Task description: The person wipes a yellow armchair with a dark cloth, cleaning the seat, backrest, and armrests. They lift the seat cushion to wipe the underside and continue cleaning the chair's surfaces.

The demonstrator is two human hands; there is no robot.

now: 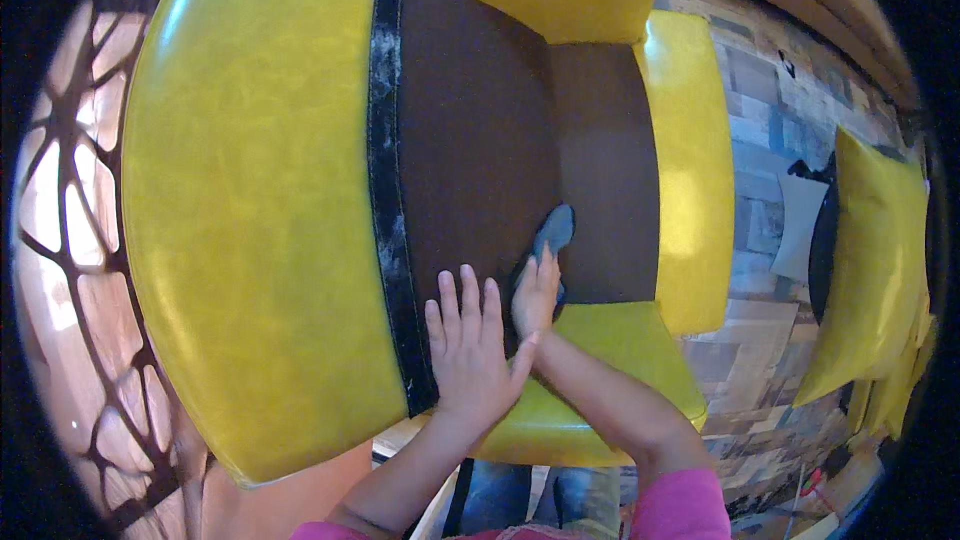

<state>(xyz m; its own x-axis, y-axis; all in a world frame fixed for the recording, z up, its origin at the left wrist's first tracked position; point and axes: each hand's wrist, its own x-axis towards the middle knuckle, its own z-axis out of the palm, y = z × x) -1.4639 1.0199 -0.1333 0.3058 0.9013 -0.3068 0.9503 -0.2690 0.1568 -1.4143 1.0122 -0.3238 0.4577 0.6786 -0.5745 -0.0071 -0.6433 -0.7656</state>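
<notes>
Head view, looking down onto a yellow chair (250, 200) with a brown backrest panel (480, 140) and a worn black strip (385, 170) between the yellow padding and the brown.

Left hand (468, 345): flat, fingers spread and extended, palm pressed against the lower edge of the brown panel beside the black strip. Holds nothing.

Right hand (535, 295): just right of the left hand, thumb touching it. Fingers laid over the lower end of a blue-grey cloth (553, 230), pressing it against the brown panel. Hand is partly closed over the cloth; how tightly it grips, cannot tell.

Cloth: on the brown panel, low and near its centre, upper end sticking out past the fingertips toward the seat (605, 170).

Both forearms come in from the lower edge, pink sleeves (680, 505) at the wrists' far ends.

Around: yellow armrest (690, 160) to the right; a patchwork plank floor (760, 190) beyond it; a second yellow chair (870, 260) at far right; tan floor with dark branching lines (70, 200) at left.
</notes>
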